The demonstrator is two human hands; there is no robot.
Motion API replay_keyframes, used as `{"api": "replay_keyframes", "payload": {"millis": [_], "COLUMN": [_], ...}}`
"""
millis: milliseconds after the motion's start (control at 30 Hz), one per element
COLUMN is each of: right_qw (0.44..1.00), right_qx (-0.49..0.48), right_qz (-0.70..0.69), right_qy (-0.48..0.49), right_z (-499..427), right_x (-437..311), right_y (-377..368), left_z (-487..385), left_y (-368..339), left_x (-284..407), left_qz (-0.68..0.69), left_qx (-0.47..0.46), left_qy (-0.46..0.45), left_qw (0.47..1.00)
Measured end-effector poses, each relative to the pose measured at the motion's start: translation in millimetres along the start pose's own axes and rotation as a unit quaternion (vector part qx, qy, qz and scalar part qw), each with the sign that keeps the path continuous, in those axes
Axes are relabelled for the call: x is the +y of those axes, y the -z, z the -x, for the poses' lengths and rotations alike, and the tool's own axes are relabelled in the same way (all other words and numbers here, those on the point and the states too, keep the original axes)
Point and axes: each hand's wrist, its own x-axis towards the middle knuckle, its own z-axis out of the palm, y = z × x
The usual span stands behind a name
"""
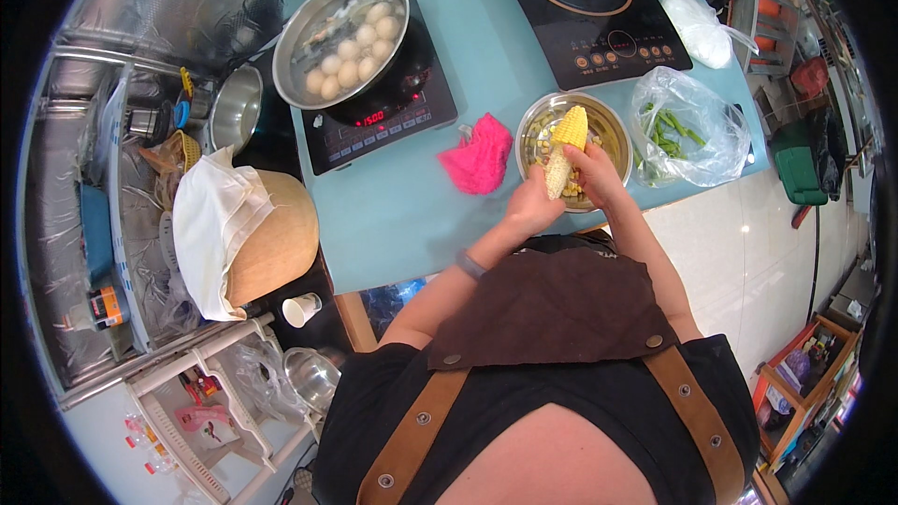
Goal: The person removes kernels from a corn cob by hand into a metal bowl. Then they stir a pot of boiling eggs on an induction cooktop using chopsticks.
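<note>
An ear of corn (570,128) is held upright and slightly tilted over a steel bowl (523,147). Its upper part still bears yellow kernels, while the lower part is a stripped pale cob. My left hand (534,202) grips the cob's lower end from the left. On the right, my right hand (595,172) closes around the cob just below the kernels, its thumb against them. Loose corn kernels (572,189) lie in the bowl beneath. Beside the bowl are a bright pink cloth (478,156) and a clear plastic bag (722,144) holding cut green vegetable pieces (670,132).
A pan (280,63) of eggs in water sits on a lit induction cooker (382,130) at the upper left. Another induction cooker (561,35) stands behind the bowl, near a white plastic bag (701,35). A cloth-covered round container (273,245) and a paper cup (302,310) are at left.
</note>
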Motion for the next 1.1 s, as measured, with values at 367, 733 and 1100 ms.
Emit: {"api": "replay_keyframes", "payload": {"millis": [367,733,1100], "right_qw": [0.988,0.995,0.766], "right_qx": [-0.029,0.01,0.129], "right_qz": [-0.148,-0.094,0.617], "right_qy": [-0.021,-0.027,0.13], "right_z": [4,-1,28], "right_x": [-5,6,-26], "right_y": [-6,13,31], "left_z": [-1,-4,1], "left_y": [-4,-2,-11], "left_x": [-5,-7,-10], "left_qz": [-0.032,-0.027,-0.14], "left_qx": [0.052,0.063,0.11], "left_qy": [-0.044,-0.041,-0.132], "left_qw": [0.997,0.997,0.975]}}
